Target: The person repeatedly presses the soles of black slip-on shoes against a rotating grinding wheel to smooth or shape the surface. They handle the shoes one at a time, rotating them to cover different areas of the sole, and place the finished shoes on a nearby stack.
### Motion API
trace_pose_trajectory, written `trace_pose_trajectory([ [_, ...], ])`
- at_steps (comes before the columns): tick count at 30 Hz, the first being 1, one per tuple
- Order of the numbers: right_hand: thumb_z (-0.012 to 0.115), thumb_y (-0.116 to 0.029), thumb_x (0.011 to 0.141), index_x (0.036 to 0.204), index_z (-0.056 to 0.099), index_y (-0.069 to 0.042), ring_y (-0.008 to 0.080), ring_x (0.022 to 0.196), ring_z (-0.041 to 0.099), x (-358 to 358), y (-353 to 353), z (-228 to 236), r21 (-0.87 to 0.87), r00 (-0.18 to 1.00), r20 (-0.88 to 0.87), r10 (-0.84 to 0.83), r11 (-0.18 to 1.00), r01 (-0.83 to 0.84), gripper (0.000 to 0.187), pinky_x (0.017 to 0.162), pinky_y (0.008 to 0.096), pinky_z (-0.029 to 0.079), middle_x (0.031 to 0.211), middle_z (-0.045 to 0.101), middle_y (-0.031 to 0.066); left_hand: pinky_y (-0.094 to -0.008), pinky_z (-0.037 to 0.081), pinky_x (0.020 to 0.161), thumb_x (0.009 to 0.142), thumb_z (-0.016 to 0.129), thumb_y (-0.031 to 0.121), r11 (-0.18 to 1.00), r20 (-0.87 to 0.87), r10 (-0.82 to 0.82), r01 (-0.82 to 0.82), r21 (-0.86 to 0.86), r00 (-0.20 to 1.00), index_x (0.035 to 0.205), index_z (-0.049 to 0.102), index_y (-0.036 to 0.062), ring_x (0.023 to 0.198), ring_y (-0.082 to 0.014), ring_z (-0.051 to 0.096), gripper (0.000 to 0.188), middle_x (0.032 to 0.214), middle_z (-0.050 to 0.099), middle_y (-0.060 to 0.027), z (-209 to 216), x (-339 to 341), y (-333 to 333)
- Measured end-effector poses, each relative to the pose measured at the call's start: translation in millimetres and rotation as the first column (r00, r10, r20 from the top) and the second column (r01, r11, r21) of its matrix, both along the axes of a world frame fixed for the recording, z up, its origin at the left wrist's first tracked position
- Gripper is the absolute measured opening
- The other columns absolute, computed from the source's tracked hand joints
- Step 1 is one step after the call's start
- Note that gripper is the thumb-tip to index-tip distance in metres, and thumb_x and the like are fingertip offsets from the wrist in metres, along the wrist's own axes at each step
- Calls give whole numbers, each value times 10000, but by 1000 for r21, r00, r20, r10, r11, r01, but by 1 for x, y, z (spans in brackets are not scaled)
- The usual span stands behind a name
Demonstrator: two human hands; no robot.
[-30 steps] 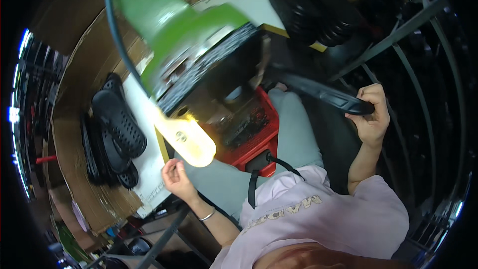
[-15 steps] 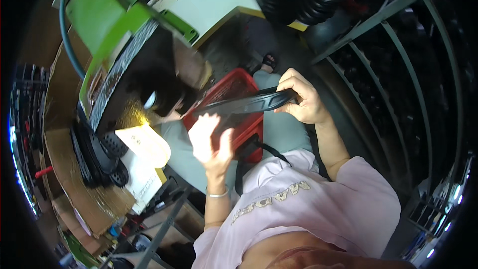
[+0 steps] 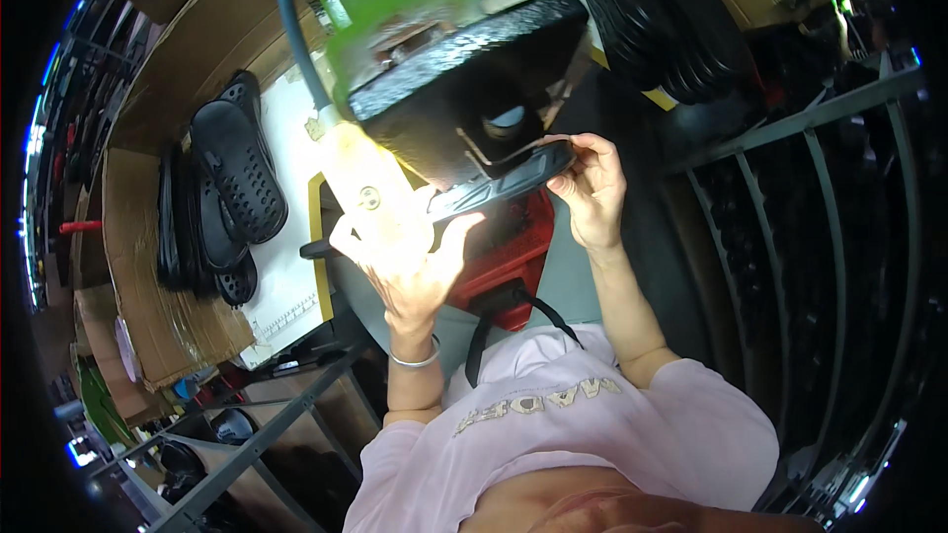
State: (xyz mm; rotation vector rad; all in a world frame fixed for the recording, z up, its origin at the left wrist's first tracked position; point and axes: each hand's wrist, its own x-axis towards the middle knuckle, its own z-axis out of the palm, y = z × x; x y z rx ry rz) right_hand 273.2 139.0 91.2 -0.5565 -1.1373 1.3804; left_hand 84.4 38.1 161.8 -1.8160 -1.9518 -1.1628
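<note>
My right hand [image 3: 595,199] pinches one end of a black shoe [image 3: 515,182], seen edge-on and tilted below the dark underside of a green machine [image 3: 469,74]. My left hand [image 3: 407,271] is open at the shoe's other end, its thumb stretched out and its fingers spread. Glare whitens its fingers, so their contact with the shoe is hard to make out. Beyond these fingers juts a dark narrow tip [image 3: 316,250]; whether it belongs to the shoe I cannot tell.
Several black perforated clogs [image 3: 239,168] rest against a cardboard sheet [image 3: 133,207] on the left. More black footwear [image 3: 657,25] is stacked behind the machine. A red basket [image 3: 504,271] sits between my legs. Metal rack bars [image 3: 829,197] stand at right.
The view has swung left, bringing the machine to the middle. The shoe is now close under it. My left hand has spread its fingers by the shoe's end; my right hand keeps hold.
</note>
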Motion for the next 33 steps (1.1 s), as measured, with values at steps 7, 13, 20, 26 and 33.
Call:
trace_pose_trajectory([
  [7,765,61,749,1144,516,-16,194,1004,635,-8,-7,-7,22,993,117,-3,1000,1,473,885,314,512,1133,648,157,-415,358,896,594,887,357,990,-64,82,-89,-111,995,966,726,129,901,-270,579,464,904,670,-64,-4,-19,-16],
  [13,799,74,710,1131,529,-13,195,1021,620,-31,-18,-3,16,992,101,72,997,-74,508,896,316,505,1111,642,139,-368,315,810,624,798,192,992,-14,70,-71,-102,997,826,663,100,732,-205,526,259,780,591,-23,-16,-41,-31],
  [20,796,127,666,1151,515,26,190,1019,633,-51,-36,-10,174,925,380,-15,983,-55,570,908,309,512,1078,643,135,-369,327,876,567,879,286,979,51,178,-171,-112,983,944,712,93,806,-211,553,455,818,615,-22,-45,-52,-60],
  [26,813,6,725,1232,500,-9,205,1083,604,-15,-34,-5,61,953,276,120,988,-142,596,957,333,484,1157,629,140,-400,322,905,556,881,321,990,-4,134,-134,-35,991,950,715,100,787,-197,540,482,785,595,-8,-36,-25,-55],
  [33,762,-9,806,1190,470,-22,164,1006,604,-9,-4,-16,-19,998,53,-14,1000,15,482,881,296,496,1081,624,118,-377,347,817,515,910,467,989,-58,147,-145,42,987,854,727,106,836,-237,533,528,814,671,10,-8,-5,-11],
])
